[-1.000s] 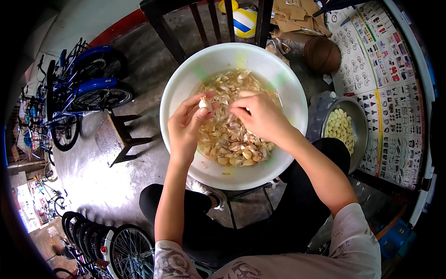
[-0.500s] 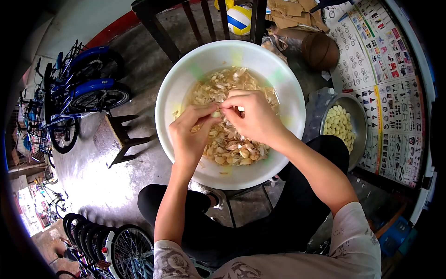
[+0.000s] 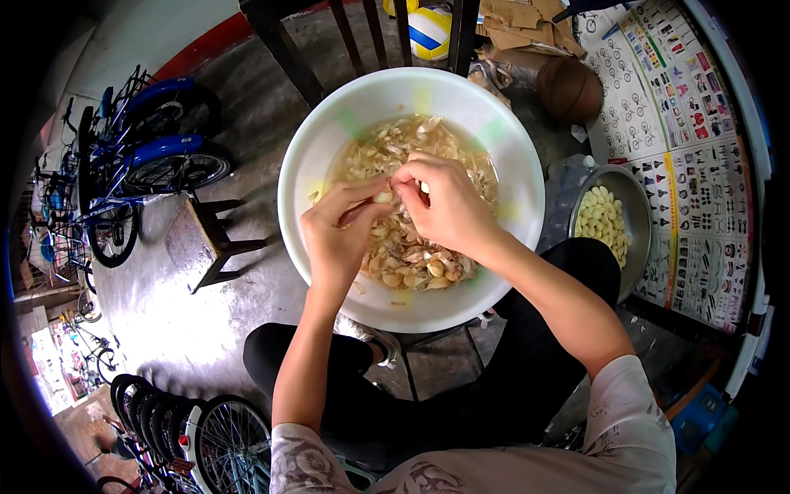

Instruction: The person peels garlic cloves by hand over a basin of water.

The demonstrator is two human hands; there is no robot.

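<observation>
Garlic clove (image 3: 383,198) sits pinched in left-hand fingers (image 3: 358,190), beside right-hand fingers (image 3: 421,170) curled round another clove (image 3: 425,188).

Through my head camera, the left forearm (image 3: 304,354) reaches nearly straight ahead while the right forearm (image 3: 559,300) slants inward. I have the left hand (image 3: 337,222) and right hand (image 3: 444,206) curled in pinches, fingertips (image 3: 378,184) close together.

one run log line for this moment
left hand: pinching garlic clove | right hand: close beside it | below: white basin, garlic skins | nearby: metal bowl, peeled garlic cloves
</observation>
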